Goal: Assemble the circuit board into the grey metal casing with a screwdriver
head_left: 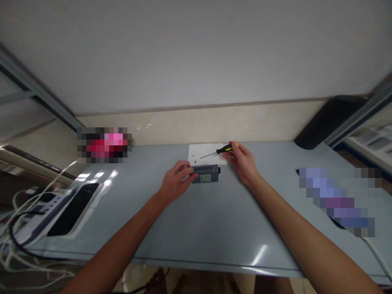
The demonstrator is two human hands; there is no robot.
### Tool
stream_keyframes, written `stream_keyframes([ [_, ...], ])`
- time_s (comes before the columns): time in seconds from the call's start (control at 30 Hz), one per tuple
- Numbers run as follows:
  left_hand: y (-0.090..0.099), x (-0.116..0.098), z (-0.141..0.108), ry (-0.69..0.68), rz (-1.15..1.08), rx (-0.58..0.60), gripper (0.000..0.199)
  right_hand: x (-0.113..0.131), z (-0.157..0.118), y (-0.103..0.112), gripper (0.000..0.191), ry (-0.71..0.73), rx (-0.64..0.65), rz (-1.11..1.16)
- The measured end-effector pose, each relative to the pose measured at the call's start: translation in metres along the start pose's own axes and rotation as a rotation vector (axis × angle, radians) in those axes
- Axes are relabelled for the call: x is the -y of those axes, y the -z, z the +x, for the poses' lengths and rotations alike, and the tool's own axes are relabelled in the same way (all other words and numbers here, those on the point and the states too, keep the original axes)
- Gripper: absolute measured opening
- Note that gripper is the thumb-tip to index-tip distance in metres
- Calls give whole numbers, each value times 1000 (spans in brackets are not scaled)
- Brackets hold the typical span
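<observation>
- Nearest: two bare forearms come in from the bottom edge over the front lip of a grey table (196, 228), converging toward its middle.
- Near left, at the table's left end: a white power strip (45, 208) with tangled white cables (18, 245) hanging off the edge; a dark flat phone-like slab (73, 208) lies just beside it on a white sheet.
- Near right: a blurred purple patch on the table, contents unreadable; a white cable trails off the edge past it.
- Mid table: left hand (175, 182) closed on the left end of a small grey box (206, 174), thumb and fingers pinching it. The box lies flat on the table, vent slots along the top edge, greenish label on the front face.
- Just behind and right of the box: right hand (243, 161), fingers curled round the black-and-yellow handle of a small screwdriver (222, 150). The thin shaft points left, tip over a white paper sheet (203, 152).
- The paper lies flat against the back edge of the table, touching or nearly touching the box; a few tiny dark specks on it, too small to identify.
- Hands are apart, one on each thing, box between them.
- Far left: blurred pink-red patch at the table's back corner.
- Far right: black rounded object (324, 122) leaning near the wall.
- Farthest: beige skirting strip and plain pale wall (196, 61).
</observation>
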State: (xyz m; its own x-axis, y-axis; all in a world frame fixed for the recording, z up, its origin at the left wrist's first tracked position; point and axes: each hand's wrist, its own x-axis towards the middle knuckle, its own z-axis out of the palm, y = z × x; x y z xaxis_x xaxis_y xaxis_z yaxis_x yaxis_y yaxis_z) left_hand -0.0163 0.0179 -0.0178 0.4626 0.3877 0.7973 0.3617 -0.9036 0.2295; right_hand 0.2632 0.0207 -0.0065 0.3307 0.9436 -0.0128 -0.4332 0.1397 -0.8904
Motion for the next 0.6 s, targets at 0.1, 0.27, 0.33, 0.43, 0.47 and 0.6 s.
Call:
stream_keyframes([
  [0.1, 1, -2, 0, 26, 0, 15, 6, -1, -2, -1, 47, 3, 14, -1],
  [0.27, 3, -5, 0, 33, -1, 42, 12, -5, -5, -4, 45, -16, 83, -44],
  [0.33, 4, -5, 0, 32, -3, 48, 12, -5, -6, -4, 45, -23, 94, -60],
  [0.43, 4, -5, 0, 30, -12, 54, 13, -6, -6, -5, 47, -20, 94, -58],
  [0.47, 4, -4, 0, 27, -14, 55, 14, -5, -6, -5, 47, -19, 94, -52],
  [0.6, 3, -4, -1, 31, -14, 60, 15, -5, -7, -5, 47, -37, 116, -42],
])
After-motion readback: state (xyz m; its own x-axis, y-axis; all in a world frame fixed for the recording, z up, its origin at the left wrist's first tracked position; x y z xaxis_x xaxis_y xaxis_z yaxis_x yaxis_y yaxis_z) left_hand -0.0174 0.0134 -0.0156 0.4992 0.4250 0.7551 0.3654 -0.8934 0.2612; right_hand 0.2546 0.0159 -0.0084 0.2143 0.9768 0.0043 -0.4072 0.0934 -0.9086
